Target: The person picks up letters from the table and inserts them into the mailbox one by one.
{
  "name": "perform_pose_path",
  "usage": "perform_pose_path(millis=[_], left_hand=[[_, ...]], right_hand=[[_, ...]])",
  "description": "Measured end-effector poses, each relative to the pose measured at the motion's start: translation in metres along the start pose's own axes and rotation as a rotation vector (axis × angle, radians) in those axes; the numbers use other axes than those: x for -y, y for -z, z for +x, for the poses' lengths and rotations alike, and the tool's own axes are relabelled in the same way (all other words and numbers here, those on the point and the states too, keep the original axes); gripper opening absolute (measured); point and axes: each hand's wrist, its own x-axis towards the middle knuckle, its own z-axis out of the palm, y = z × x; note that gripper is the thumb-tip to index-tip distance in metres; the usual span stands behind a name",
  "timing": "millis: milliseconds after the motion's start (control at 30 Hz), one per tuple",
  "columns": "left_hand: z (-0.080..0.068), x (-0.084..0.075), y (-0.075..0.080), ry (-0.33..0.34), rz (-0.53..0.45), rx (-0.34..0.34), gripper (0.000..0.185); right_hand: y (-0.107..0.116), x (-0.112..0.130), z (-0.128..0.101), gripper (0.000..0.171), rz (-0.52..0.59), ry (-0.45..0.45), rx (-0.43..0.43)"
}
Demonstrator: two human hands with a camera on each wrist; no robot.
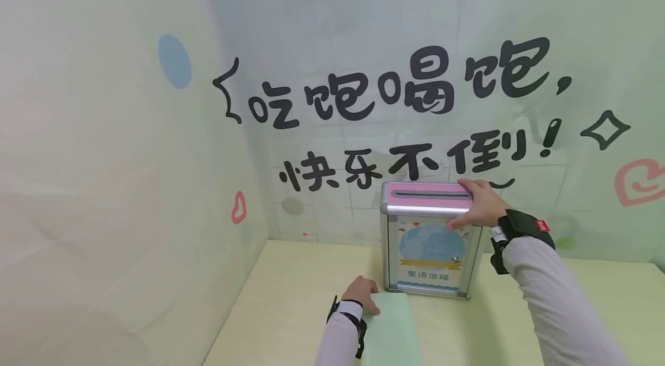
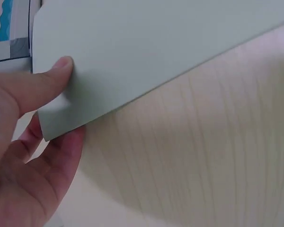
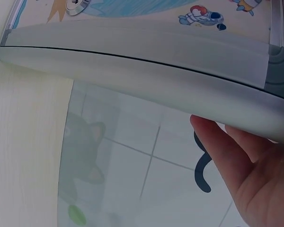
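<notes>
A letter box [image 1: 431, 239] with a pink slotted top, silver frame and blue globe picture stands upright near the back wall. My right hand [image 1: 483, 204] grips its upper right corner, thumb over the front and fingers at the top. From the right wrist, fingertips [image 3: 201, 125] show against the box's silver side edge [image 3: 132, 71]. In front of the box lies a pale green paper sheet [image 1: 392, 328]. My left hand [image 1: 359, 294] pinches its far left corner. In the left wrist view, the thumb [image 2: 57, 75] is on top of the sheet and fingers are underneath.
The pale wooden table [image 1: 301, 273] meets a printed wall [image 1: 332, 19] behind the box and another wall [image 1: 130, 181] on the left. A round metal lock [image 3: 77, 5] sits on the box front. The sheet's far end is close to the box's base.
</notes>
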Motion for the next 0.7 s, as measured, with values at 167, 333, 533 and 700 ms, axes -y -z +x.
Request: perform_pose_path(millis=[167,333,533,700], left_hand=[[0.001,0.012,0.017,-0.040,-0.104,0.077,0.015],[0.003,0.025,0.036,-0.027,-0.175,0.118,0.011],[0.007,0.039,0.071,-0.001,-0.220,0.148,0.012],[0.011,0.054,0.101,0.016,-0.285,0.146,0.014]], right_hand=[[0.001,0.000,0.000,0.111,-0.001,-0.008,0.005],[0.000,0.002,0.001,0.111,0.003,-0.023,0.008],[0.000,0.003,0.000,0.111,0.010,-0.016,0.002],[0.001,0.004,-0.001,0.111,0.008,-0.015,0.001]])
